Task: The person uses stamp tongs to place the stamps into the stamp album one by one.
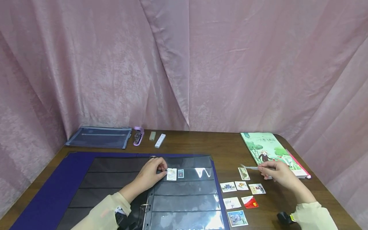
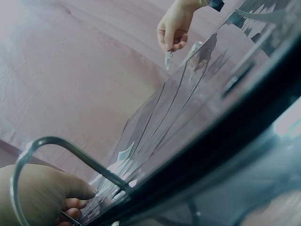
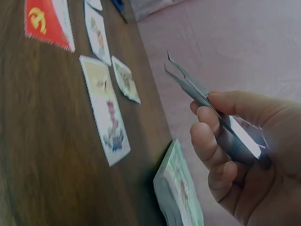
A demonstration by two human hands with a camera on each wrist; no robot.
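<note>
My right hand (image 1: 276,172) grips metal tweezers (image 3: 207,100), whose bent tips stand apart with nothing between them. In the head view the tweezers' tips are over the top of an olive stamp (image 1: 244,174). Several more stamps lie near it, among them a red one (image 1: 250,202) and a blue-edged one (image 1: 237,218). An open stamp album (image 1: 184,188) with clear pockets lies at the left. My left hand (image 1: 150,174) rests at its right page, fingers bent, beside a pale stamp (image 1: 171,174); whether it pinches the pocket is hidden. A small blue stamp (image 1: 180,173) sits right of that.
Behind the album lie a blue mesh pouch (image 1: 100,137), a purple stapler (image 1: 139,136), a small grey-green block (image 1: 152,136) and a white bar (image 1: 160,140). A green-covered book (image 1: 267,147) lies at the back right. Metal rings (image 1: 145,207) rise along the album's spine.
</note>
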